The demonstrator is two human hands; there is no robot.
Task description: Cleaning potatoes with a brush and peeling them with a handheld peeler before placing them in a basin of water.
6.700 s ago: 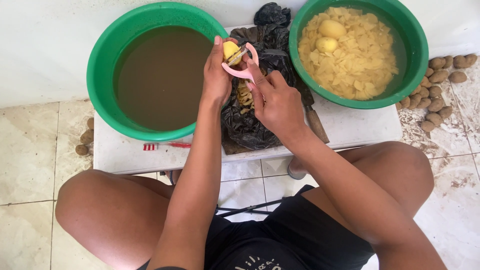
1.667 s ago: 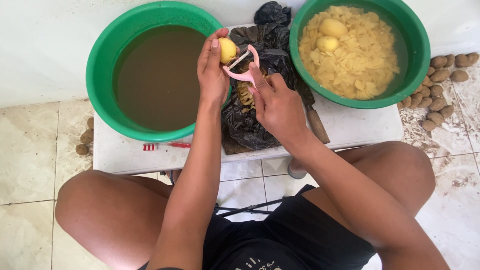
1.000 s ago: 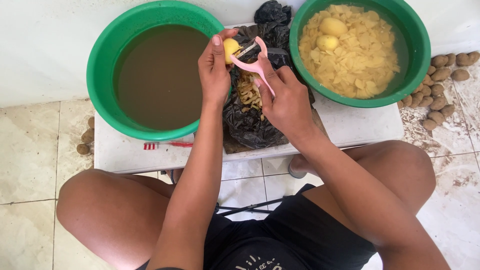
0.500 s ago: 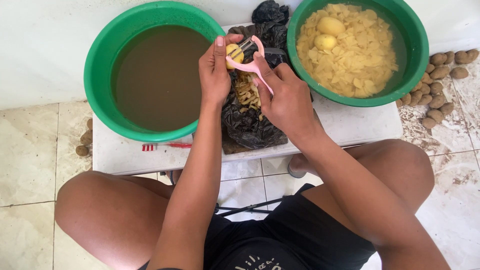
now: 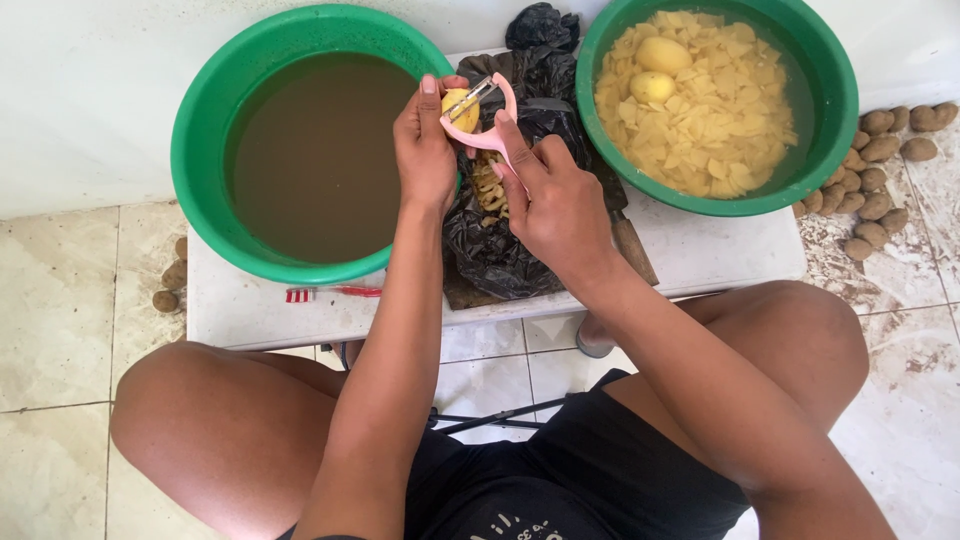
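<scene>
My left hand pinches the small yellow potato, fingers curled shut around it, at twelve o'clock over the black bag of peelings. My right hand grips the pink peeler, fingers wrapped closed on its handle, blade laid on the potato's top. Best, I reckon: short light strokes away from the thumb, turning the potato between passes, scraps falling onto the bag, not the murky basin at ten o'clock.
</scene>
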